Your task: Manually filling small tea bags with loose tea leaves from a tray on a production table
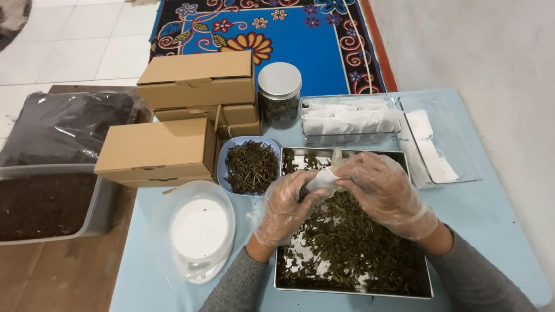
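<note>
Pinching one white tea bag, both gloved hands, left hand and right hand, are closed over one steel tray of dried leaves; three cardboard boxes are stacked at ten o'clock.

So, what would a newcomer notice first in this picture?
Probably the two gloved hands at the centre: the left hand and right hand hold a small white bag between them over a metal tray of dried dark leaves. Next, the stacked cardboard boxes at the upper left and the bright flowered rug behind the table.
</note>
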